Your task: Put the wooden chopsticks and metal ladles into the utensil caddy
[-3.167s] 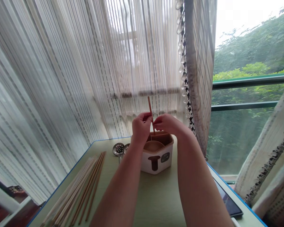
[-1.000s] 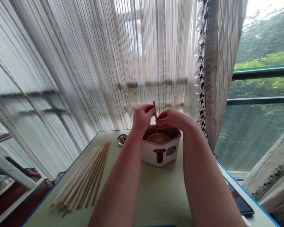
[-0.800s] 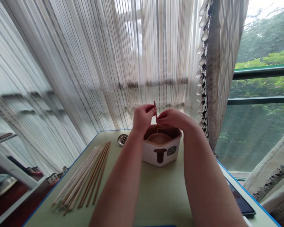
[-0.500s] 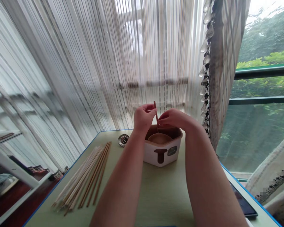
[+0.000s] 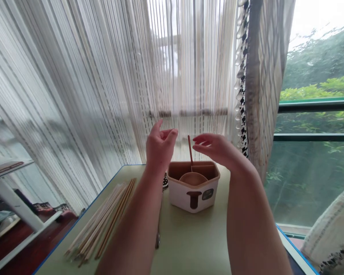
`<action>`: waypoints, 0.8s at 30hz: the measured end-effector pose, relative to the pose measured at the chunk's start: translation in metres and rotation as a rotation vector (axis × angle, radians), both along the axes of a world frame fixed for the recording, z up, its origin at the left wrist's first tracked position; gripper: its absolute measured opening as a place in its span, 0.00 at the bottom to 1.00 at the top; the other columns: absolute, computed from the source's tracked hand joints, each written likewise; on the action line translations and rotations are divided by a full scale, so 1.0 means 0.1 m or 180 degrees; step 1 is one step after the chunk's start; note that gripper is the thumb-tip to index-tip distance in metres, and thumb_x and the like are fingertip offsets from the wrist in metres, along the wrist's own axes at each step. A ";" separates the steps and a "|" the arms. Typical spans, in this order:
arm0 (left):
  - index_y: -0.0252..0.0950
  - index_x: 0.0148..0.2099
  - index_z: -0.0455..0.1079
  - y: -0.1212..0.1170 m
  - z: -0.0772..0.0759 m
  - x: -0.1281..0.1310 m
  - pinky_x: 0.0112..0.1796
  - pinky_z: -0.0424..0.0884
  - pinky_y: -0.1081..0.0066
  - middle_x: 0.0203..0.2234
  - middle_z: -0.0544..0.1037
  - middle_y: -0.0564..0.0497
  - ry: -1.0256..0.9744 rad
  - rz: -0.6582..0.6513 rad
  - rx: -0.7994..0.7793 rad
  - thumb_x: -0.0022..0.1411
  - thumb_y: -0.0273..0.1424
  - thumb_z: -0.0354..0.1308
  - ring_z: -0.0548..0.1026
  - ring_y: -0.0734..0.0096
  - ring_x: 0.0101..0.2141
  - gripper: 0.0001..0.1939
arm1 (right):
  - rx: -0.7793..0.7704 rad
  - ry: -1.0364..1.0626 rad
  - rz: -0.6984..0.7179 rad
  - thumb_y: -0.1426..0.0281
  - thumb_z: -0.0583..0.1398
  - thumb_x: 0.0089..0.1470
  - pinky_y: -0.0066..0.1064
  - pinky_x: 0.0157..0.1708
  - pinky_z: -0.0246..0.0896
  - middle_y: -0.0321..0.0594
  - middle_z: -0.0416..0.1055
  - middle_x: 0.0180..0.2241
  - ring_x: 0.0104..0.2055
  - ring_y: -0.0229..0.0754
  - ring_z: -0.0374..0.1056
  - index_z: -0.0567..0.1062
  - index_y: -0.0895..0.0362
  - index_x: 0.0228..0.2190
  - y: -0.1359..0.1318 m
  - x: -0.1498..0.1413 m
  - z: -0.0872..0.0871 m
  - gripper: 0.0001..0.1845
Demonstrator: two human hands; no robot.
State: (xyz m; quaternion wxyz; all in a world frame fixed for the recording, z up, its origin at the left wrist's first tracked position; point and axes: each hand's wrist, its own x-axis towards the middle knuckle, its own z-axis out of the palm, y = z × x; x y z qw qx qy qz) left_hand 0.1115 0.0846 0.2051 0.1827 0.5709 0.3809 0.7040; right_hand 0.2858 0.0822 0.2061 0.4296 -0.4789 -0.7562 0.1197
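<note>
bare left hand (image 5: 162, 149) and bare right hand (image 5: 210, 145) are both unloaded near the middle of the frame, one on each side of a slim reddish-brown wooden-looking stick (image 5: 190, 151).

at lower left, a sheaf of long pale sticks in clear wrap (image 5: 99, 223) lies on the pale green, blue-edged worktop (image 5: 189, 236), with several thin brown sticks (image 5: 119, 212) just beside it, to its right. near the centre, the left hand has its fingers spread wide, well clear of the stick. right of that, a perforated metal utensil (image 5: 165, 181) shows only in part.

just right of centre stands a white angular container with a brown inside (image 5: 179, 194), split into compartments behind a rounded brown front section (image 5: 193, 178). the stick stands in its rear part, nearly upright, top tilted slightly left; which compartment takes its foot cannot be told. the right hand is just beside the stick, not touching, with a narrow gap between thumb and fingers.

letting go cleanly seems to call for moving each hand straight outward, wrists high, so no fingertip brushes the stick; a knock could make it lean over.
</note>
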 end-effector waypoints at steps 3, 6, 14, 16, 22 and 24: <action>0.36 0.52 0.64 -0.12 0.03 -0.25 0.33 0.72 0.70 0.33 0.77 0.48 0.0165 0.0015 -0.0007 0.51 0.38 0.58 0.75 0.69 0.33 0.25 | 0.0317 0.0096 0.0207 0.64 0.60 0.47 0.30 0.33 0.64 0.40 0.73 0.35 0.34 0.38 0.68 0.75 0.55 0.38 -0.11 -0.11 0.08 0.15; 0.36 0.50 0.67 -0.16 -0.09 -0.60 0.35 0.72 0.70 0.34 0.77 0.47 0.0386 0.0331 -0.0014 0.51 0.39 0.58 0.75 0.68 0.36 0.23 | 0.0584 0.0085 0.0347 0.65 0.61 0.46 0.31 0.34 0.65 0.40 0.71 0.38 0.36 0.39 0.68 0.74 0.53 0.40 -0.21 -0.31 0.12 0.16; 0.37 0.53 0.64 -0.09 -0.91 -1.60 0.33 0.70 0.72 0.30 0.77 0.50 0.0366 0.1553 -0.0787 0.54 0.38 0.55 0.74 0.73 0.29 0.24 | 0.0514 0.0633 0.1303 0.66 0.57 0.49 0.28 0.33 0.65 0.41 0.68 0.43 0.39 0.38 0.67 0.71 0.53 0.41 -0.35 -1.34 -0.16 0.15; 0.36 0.48 0.68 -0.08 -1.11 -1.75 0.32 0.70 0.72 0.28 0.77 0.49 0.0504 0.1403 -0.1234 0.53 0.36 0.56 0.74 0.73 0.27 0.20 | 0.0096 0.0857 0.1388 0.66 0.56 0.50 0.28 0.31 0.65 0.41 0.69 0.40 0.36 0.37 0.68 0.70 0.54 0.41 -0.33 -1.64 -0.39 0.15; 0.33 0.41 0.70 -0.10 -1.48 -2.04 0.26 0.70 0.73 0.26 0.75 0.49 0.0081 0.0773 -0.2037 0.51 0.32 0.58 0.73 0.73 0.24 0.14 | -0.1282 0.0983 0.1484 0.68 0.55 0.47 0.27 0.24 0.64 0.41 0.72 0.33 0.29 0.36 0.68 0.71 0.58 0.37 -0.27 -2.24 -1.21 0.13; 0.31 0.39 0.70 -0.12 -1.57 -2.09 0.26 0.71 0.73 0.26 0.75 0.48 -0.0066 0.0703 -0.2086 0.51 0.31 0.59 0.72 0.74 0.24 0.12 | -0.1699 0.0975 0.1504 0.69 0.55 0.47 0.26 0.23 0.64 0.41 0.72 0.32 0.28 0.37 0.68 0.71 0.59 0.35 -0.27 -2.30 -1.40 0.12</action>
